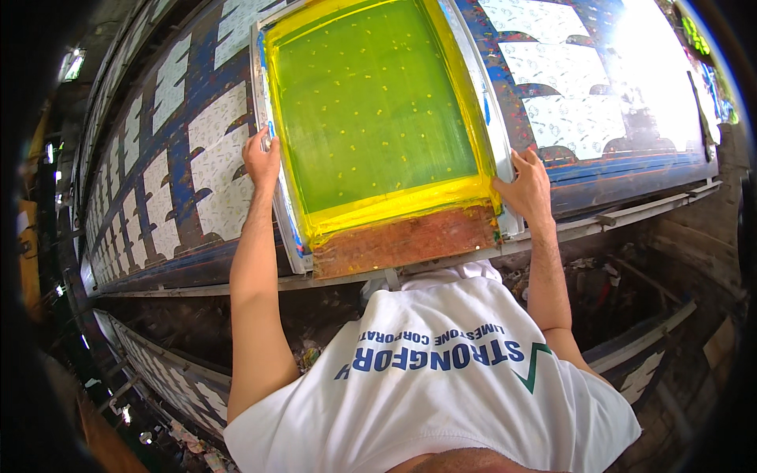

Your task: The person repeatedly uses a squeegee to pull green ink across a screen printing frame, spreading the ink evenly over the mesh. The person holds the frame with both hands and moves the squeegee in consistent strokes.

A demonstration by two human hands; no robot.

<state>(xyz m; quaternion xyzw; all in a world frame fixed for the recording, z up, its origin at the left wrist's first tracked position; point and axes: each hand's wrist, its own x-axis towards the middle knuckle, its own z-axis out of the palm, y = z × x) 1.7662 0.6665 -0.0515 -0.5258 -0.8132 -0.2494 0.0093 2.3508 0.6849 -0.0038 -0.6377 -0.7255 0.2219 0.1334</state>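
A screen-printing frame (371, 102) lies in front of me, its mesh green with small yellow specks and a bright yellow margin. Its pale metal sides carry blue smears, and a reddish-brown board (406, 243) spans the end nearest me. My left hand (262, 160) grips the left side rail, fingers curled over its edge. On the opposite rail, my right hand (527, 187) is closed with the thumb toward the mesh. Beneath the frame, pale printed fabric pieces (225, 181) lie on a long, paint-stained table (185, 236).
More printed pieces (552, 71) lie on the right part of the table, under strong glare. A metal rail (631, 213) runs along the near table edge. Below it, scraps and debris (591, 272) fill a dark gap. Another table with pale pieces (169, 378) stands at lower left.
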